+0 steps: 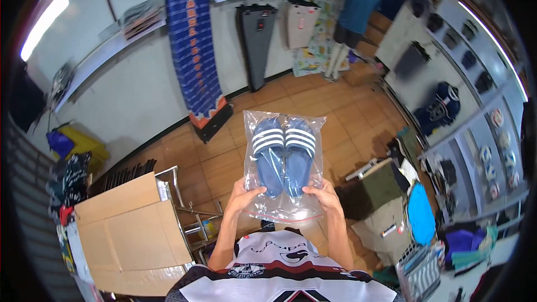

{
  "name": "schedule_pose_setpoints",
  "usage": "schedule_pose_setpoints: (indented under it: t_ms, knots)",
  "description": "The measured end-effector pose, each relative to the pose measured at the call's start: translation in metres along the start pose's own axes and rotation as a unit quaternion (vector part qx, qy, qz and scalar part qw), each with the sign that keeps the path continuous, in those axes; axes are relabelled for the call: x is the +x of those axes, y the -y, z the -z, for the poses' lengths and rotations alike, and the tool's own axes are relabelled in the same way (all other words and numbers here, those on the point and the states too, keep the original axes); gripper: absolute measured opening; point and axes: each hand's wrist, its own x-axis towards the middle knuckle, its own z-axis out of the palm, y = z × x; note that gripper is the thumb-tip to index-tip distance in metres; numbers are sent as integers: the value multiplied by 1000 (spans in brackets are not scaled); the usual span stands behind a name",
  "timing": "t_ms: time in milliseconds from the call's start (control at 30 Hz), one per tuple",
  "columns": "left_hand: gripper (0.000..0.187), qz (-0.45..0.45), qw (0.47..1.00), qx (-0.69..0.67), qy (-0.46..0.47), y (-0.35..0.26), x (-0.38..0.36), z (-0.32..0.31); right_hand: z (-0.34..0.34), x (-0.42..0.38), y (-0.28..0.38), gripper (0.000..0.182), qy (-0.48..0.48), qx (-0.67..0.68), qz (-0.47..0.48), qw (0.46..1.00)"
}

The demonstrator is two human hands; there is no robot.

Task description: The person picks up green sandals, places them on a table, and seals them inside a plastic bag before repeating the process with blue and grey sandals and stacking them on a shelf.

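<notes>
Since the clear, flat plastic bag (285, 211) held out in front looks slippery and limp, the blue, white-striped slide sandals (272, 170) inside (probably light, bendable foam) suit gripping near their heels, where left hand (241, 195) and right hand (325, 195) pinch the bag's sides.

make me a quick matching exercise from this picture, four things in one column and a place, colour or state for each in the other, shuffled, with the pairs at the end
1. sandals
2. clear bag
3. cardboard
4. teal shirt

A. plain brown, at the picture's lower left
B. on a mannequin
C. blue with white stripes
D. see-through, held by the left hand and right hand

Pairs: 1-C, 2-D, 3-A, 4-B
</notes>
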Motion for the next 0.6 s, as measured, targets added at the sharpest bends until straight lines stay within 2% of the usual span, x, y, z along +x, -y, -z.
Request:
schedule_pose_setpoints:
  t_ms: [33,133,300,400,500,600]
  knots:
    - [42,-3,1000,-9,-13,-12,9,6,-3,23,2,53,30,9,-7,999]
    - [39,-8,998,-20,-61,-25,38,32,-31,76,12,47,43,12,-22,999]
    - [38,40,986,-31,-157,-39,74,82,-83,174,23,28,138,30,-74,987]
    - [40,15,977,-42,-208,-31,107,111,-113,249,24,30,194,-13,-86,977]
    - [46,31,959,-65,-273,-58,136,130,-154,321,47,33,247,-49,-120,960]
    - [50,28,934,-58,-350,-80,169,152,-200,391,69,35,307,-89,-94,943]
